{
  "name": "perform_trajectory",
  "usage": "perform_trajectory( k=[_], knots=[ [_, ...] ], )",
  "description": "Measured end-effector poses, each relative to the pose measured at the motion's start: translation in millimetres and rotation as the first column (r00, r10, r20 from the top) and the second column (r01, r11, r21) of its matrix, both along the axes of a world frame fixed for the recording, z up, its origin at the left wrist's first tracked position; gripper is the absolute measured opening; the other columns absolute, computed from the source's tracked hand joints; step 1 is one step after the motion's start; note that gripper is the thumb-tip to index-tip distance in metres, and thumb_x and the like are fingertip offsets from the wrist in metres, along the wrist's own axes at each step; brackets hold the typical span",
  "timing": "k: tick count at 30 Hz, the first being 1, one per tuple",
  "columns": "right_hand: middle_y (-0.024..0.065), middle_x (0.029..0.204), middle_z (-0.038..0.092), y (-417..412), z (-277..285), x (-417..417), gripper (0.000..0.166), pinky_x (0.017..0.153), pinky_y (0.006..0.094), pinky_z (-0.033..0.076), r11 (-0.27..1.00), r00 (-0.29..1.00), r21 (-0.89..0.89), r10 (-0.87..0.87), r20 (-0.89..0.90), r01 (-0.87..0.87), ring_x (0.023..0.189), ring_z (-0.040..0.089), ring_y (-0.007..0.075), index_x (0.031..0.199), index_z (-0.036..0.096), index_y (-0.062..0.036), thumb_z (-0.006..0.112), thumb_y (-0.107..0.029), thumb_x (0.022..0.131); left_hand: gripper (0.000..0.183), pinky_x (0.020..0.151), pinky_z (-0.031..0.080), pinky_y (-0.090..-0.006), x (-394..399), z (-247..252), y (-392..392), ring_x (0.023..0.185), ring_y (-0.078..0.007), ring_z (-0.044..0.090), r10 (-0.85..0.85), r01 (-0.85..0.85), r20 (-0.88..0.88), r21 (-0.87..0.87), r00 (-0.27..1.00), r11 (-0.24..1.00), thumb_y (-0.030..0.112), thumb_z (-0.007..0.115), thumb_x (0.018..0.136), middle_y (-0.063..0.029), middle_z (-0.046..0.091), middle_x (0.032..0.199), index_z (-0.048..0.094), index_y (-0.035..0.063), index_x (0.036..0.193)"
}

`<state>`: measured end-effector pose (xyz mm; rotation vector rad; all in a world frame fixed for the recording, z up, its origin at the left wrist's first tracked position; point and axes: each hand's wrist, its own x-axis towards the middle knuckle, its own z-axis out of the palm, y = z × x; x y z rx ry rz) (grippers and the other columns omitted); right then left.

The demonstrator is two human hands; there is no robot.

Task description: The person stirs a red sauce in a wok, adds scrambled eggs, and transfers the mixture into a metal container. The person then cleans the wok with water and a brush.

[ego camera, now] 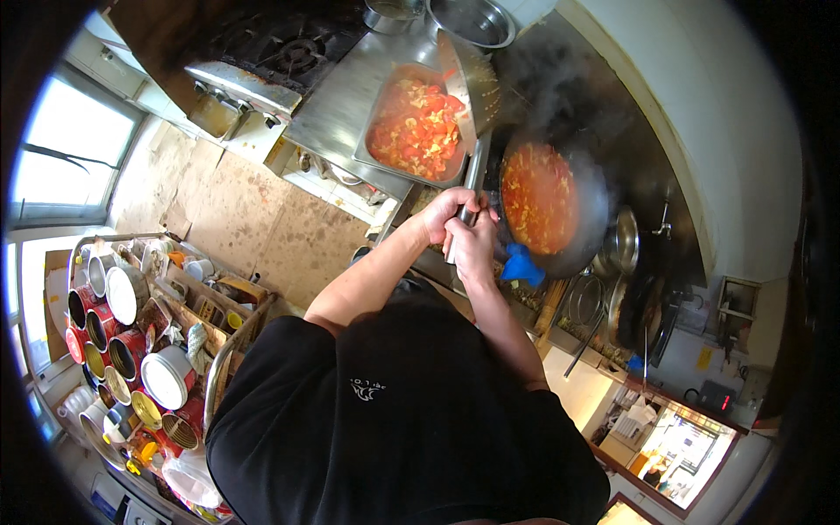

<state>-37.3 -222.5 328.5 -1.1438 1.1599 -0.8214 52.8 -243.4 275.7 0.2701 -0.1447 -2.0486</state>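
Both of my hands grip the metal handle (478, 165) of a large perforated scoop. My left hand (446, 213) is farther up the handle, and my right hand (474, 244) is close below it, near the handle's end. The scoop's bowl (487, 85) is tipped on its side at the right edge of a rectangular steel tray (365, 156). Inside the tray lies a mix of tomato pieces and egg (420, 128). To the right, a big wok (590, 197) holds more tomato and egg in red liquid (538, 203). Steam blurs part of it.
A blue cloth (522, 265) sits at the wok's near rim. Steel basins (474, 23) stand behind the tray, beside a gas burner (298, 54). Round strainers (586, 298) lie right of the wok. Behind me on the left is a cart (216, 367) crowded with cans and tubs.
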Motion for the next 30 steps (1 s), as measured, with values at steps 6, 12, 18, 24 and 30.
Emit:
perform_trajectory(
  k=[6,12,18,24,30],
  knots=[
    [0.0052,0.053,0.051,-3,14,-22,0.006,0.034,0.0280,0.042,0.996,0.994,0.077,0.044,0.099,-0.052,0.038,0.051,0.0156,0.072,0.052,-0.0025,0.054,-0.004,0.077,0.031,0.085,0.051,-0.0409,-13,11,-6,0.088,-0.0306,0.062,-0.049,0.051,0.157,-0.013,0.986,0.999,0.014,0.051,0.073,-0.0194,0.064,0.095,0.061,-0.0070,0.094],
    [0.0079,0.059,0.053,-2,10,-64,0.005,0.034,0.0293,0.043,0.947,0.922,0.267,0.070,0.380,-0.181,0.040,0.052,0.0178,0.078,0.054,-0.0027,0.054,-0.007,0.081,0.021,0.074,0.054,-0.0351,-34,32,4,0.082,-0.0266,0.063,0.049,-0.047,0.504,-0.016,0.862,0.999,0.013,0.053,0.082,-0.0193,0.064,0.094,0.059,-0.0049,0.091],
    [0.0083,0.067,0.056,7,28,-139,0.020,0.037,0.0304,0.046,0.940,0.949,0.338,-0.144,0.280,0.042,0.044,0.056,0.0194,0.102,0.050,-0.0045,0.055,-0.005,0.083,0.025,0.033,0.053,-0.0369,-106,62,-11,0.046,-0.0274,0.060,-0.039,0.192,0.667,-0.158,0.744,0.968,0.013,0.057,0.083,-0.0208,0.063,0.080,0.056,-0.0096,0.093],
    [0.0047,0.056,0.052,-8,31,-239,0.006,0.034,0.0272,0.035,0.979,0.961,0.013,-0.198,-0.191,0.204,0.038,0.048,0.0131,0.081,0.054,-0.0008,0.055,-0.006,0.084,0.040,0.059,0.054,-0.0331,-201,55,-33,0.067,-0.0224,0.066,-0.206,0.455,0.689,-0.199,0.695,0.868,0.028,0.059,0.093,-0.0123,0.062,0.087,0.052,-0.0059,0.113],
    [0.0251,0.083,0.065,-63,1,-334,0.035,0.076,0.0503,0.050,0.951,0.460,-0.271,-0.310,-0.832,0.151,0.084,0.063,0.0455,0.102,0.051,-0.0003,0.065,-0.022,0.078,0.043,0.079,0.052,-0.0316,-251,28,-26,0.094,-0.0146,0.063,-0.298,0.611,0.822,-0.075,0.486,0.788,0.038,0.054,0.097,-0.0061,0.065,0.109,0.054,0.0032,0.122]
  ],
)
